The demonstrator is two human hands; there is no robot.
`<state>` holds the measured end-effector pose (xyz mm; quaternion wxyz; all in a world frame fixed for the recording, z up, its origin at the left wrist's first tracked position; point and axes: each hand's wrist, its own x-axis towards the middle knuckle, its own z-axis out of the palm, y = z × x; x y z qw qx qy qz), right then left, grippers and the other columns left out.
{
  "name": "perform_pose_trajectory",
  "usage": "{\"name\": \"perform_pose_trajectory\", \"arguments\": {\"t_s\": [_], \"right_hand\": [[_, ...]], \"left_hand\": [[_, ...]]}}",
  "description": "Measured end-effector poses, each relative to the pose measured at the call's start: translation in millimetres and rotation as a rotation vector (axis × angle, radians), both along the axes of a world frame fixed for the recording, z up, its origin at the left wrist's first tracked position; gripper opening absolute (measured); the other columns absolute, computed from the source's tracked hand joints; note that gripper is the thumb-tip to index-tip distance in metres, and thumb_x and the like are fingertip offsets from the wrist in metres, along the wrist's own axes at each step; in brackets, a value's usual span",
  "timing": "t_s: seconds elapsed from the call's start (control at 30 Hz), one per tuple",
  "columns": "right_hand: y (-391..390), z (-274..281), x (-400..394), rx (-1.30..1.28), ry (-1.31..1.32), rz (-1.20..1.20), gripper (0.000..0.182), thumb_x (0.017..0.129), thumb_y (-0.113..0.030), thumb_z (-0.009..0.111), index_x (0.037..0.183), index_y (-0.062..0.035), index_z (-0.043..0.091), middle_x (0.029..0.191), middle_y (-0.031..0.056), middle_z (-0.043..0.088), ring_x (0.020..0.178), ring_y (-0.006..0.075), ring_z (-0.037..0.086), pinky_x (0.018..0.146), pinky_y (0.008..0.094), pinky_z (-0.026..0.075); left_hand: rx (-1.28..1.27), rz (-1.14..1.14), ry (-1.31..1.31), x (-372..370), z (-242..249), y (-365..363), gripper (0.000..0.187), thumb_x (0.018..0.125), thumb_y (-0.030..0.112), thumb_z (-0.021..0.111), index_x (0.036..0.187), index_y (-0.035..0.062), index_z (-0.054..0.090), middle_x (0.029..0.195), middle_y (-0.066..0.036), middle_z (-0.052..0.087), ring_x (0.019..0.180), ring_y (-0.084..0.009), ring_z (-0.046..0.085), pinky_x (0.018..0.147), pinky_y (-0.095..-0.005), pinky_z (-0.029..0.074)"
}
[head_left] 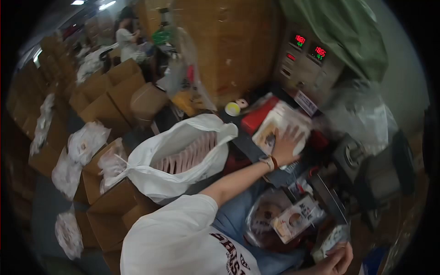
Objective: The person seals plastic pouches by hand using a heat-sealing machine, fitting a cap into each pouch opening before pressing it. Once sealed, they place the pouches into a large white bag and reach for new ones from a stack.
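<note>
My left hand (288,144) lies with spread fingers on a clear-wrapped white package (279,121) on the machine, beside a red part (259,114). At the bottom right, my right hand (340,260) has its fingers curled together beside a small clear packet (333,238); what they hold, if anything, is hidden. Between my arms are a printed card pack (298,218) and a clear bag (263,215) with a dark, round print. Left of my left forearm, a large white sack (160,188) stands open, with a row of pinkish packs (188,155) inside.
Open cardboard boxes (112,213) and filled clear bags (87,142) are at the left. Behind stand a large brown box (229,50) and a control panel (307,62) with red digits. A tape roll (232,108) lies near the sack. Another person (126,41) is far back.
</note>
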<state>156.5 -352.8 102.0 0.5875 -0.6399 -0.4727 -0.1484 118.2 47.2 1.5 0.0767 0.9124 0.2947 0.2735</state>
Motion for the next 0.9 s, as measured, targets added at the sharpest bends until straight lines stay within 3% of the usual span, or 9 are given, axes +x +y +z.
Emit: {"name": "perform_pose_trajectory", "arguments": {"t_s": [0.03,0.1,0.13,0.23,0.43,0.5,0.63,0.73,0.9], "right_hand": [[-3,-20,33,0.014,-0.012,0.050,0.034,0.094,-0.018,0.051,0.125,-0.0014,0.052,0.080,0.0122,0.062,0.070,0.0165,0.054,0.067,0.0341,0.043],[-11,-47,78,-0.190,0.310,-0.447,0.040,0.093,-0.018,0.053,0.128,0.0003,0.049,0.106,0.0175,0.062,0.093,0.0274,0.059,0.081,0.0397,0.046],[-24,-75,109,-0.198,0.311,-0.442,0.040,0.093,-0.018,0.053,0.128,0.0003,0.049,0.106,0.0175,0.062,0.093,0.0274,0.059,0.081,0.0397,0.046],[-12,-95,105,-1.008,-0.151,-0.720,0.044,0.086,-0.013,0.057,0.128,-0.0007,0.052,0.123,0.0222,0.055,0.110,0.0377,0.055,0.092,0.0409,0.044],[-5,-104,101,-0.868,-0.093,-0.720,0.035,0.085,-0.012,0.058,0.118,-0.0006,0.059,0.107,0.0213,0.062,0.098,0.0346,0.060,0.085,0.0405,0.045],[-4,-105,100,-0.839,-0.130,-0.742,0.034,0.084,-0.012,0.058,0.116,0.0003,0.059,0.104,0.0210,0.062,0.095,0.0348,0.060,0.083,0.0410,0.046],[-2,-115,106,-0.722,-0.018,-0.789,0.038,0.082,-0.013,0.066,0.115,0.0025,0.058,0.106,0.0198,0.064,0.094,0.0357,0.062,0.079,0.0409,0.049],[2,-97,91,-0.757,0.050,-0.832,0.036,0.083,-0.016,0.067,0.113,0.0022,0.059,0.101,0.0211,0.065,0.088,0.0367,0.064,0.074,0.0418,0.050],[1,-95,79,-0.464,0.125,-0.890,0.028,0.092,-0.020,0.059,0.111,0.0009,0.060,0.100,0.0232,0.065,0.089,0.0350,0.064,0.077,0.0371,0.050]], "left_hand": [[0.004,0.076,-0.059,-3,-10,-5,0.090,0.074,0.057,0.062,0.147,0.0182,0.025,0.153,-0.014,0.018,0.142,-0.0366,0.012,0.103,-0.0700,0.009],[0.001,0.122,-0.113,1,-18,-8,0.089,0.078,0.056,0.059,0.148,0.0166,0.023,0.153,-0.014,0.018,0.142,-0.0361,0.012,0.104,-0.0700,0.007],[-0.035,0.166,-0.114,-1,-20,-12,0.086,0.080,0.057,0.056,0.147,0.0138,0.023,0.153,-0.014,0.018,0.142,-0.0360,0.012,0.104,-0.0696,0.005],[-0.104,0.207,-0.139,-5,-17,-16,0.084,0.083,0.057,0.053,0.147,0.0099,0.024,0.153,-0.015,0.018,0.142,-0.0358,0.011,0.105,-0.0682,0.002],[0.087,0.075,-0.326,-55,-3,-29,0.085,0.084,0.060,0.051,0.147,0.0095,0.025,0.152,-0.015,0.022,0.142,-0.0358,0.011,0.107,-0.0664,0.000],[-0.035,-0.105,0.061,-95,-12,-44,0.089,0.081,0.061,0.055,0.147,0.0105,0.023,0.152,-0.015,0.021,0.141,-0.0361,0.016,0.107,-0.0664,0.003],[0.167,-0.341,0.161,-144,-33,-51,0.068,0.078,0.035,0.068,0.137,0.0111,0.043,0.142,-0.014,0.040,0.136,-0.0335,0.030,0.109,-0.0538,0.026],[0.147,-0.366,-0.092,-149,-33,-49,0.048,0.073,0.009,0.064,0.120,0.0117,0.056,0.121,-0.005,0.059,0.111,-0.0255,0.057,0.090,-0.0350,0.050],[-0.006,-0.366,-0.134,-151,-1,-50,0.027,0.072,0.007,0.062,0.099,0.0102,0.067,0.096,-0.008,0.068,0.087,-0.0273,0.065,0.078,-0.0356,0.053]]}}
